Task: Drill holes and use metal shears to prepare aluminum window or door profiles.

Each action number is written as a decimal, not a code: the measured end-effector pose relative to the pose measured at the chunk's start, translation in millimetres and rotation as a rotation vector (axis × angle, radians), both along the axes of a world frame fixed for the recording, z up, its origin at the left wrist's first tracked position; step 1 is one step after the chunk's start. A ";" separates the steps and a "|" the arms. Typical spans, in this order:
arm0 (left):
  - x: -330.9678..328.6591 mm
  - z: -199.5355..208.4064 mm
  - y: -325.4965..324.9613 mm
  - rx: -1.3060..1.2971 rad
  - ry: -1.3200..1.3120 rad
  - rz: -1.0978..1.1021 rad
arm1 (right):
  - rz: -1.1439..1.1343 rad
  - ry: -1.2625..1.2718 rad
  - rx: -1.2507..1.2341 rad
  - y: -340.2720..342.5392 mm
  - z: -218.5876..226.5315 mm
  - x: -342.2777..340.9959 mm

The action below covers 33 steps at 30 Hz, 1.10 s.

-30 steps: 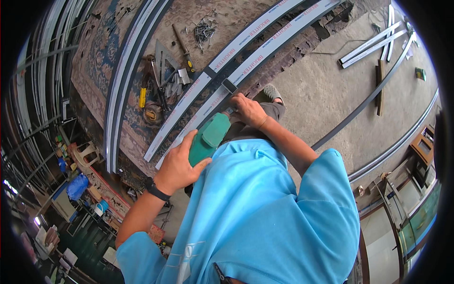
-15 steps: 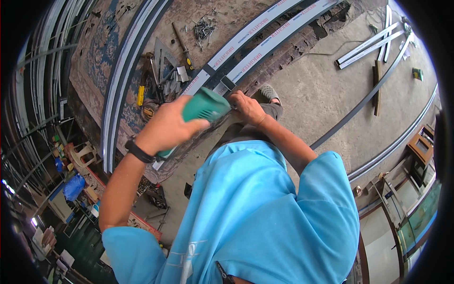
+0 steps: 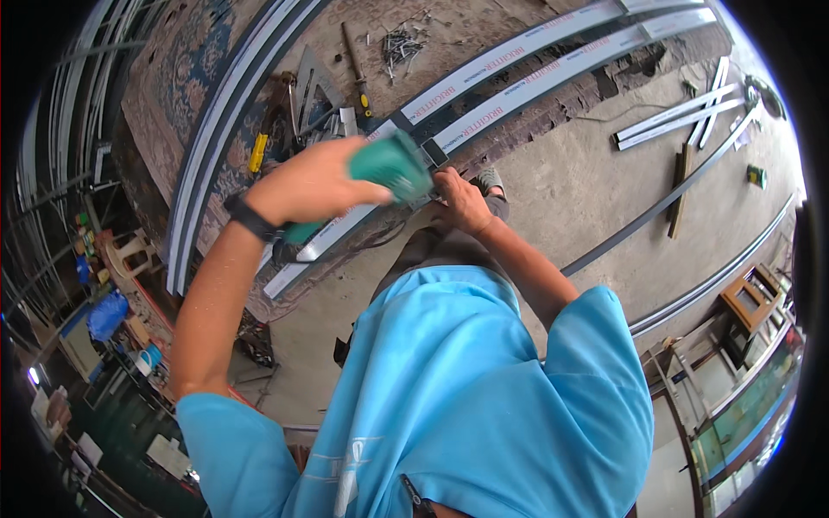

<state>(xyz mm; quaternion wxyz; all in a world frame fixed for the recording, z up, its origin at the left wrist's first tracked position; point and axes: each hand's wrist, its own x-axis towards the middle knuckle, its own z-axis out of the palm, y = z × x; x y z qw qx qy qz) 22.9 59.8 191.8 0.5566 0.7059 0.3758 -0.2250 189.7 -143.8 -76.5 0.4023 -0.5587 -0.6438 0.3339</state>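
My left hand [image 3: 315, 186] is wrapped round a green power tool [image 3: 390, 168], blurred by motion. The tool's front end is close to the open end of a short dark square tube [image 3: 435, 153], which sits across two long aluminium profiles [image 3: 553, 76] with white protective film. Just below that tube end, my right hand [image 3: 465, 204] has its fingers curled together against the near profile. What the right fingertips pinch is hidden. The tool's tip and its contact point cannot be made out.
On the worn carpet lie a pile of screws [image 3: 403, 47], a screwdriver [image 3: 356, 73], a set square [image 3: 318, 91] and a yellow-handled tool [image 3: 258, 153]. More long profiles [image 3: 229, 112] curve along the left. Cut strips [image 3: 678, 118] lie on the concrete floor at right.
The view has shifted slightly. The green power tool has moved right, its front now close to the square tube's end. My right hand remains beside that end.
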 end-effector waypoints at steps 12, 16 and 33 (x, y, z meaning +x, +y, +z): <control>-141.0 52.8 -124.4 0.379 -0.285 0.378 | 0.151 -0.277 0.023 -2.7 13.0 -1.9; -217.0 48.1 -189.2 -0.648 -1.154 1.343 | 0.191 -0.382 -0.046 7.9 21.6 -4.9; -382.5 -222.7 -39.3 0.928 0.506 1.076 | -0.406 1.153 -0.953 16.6 114.7 45.7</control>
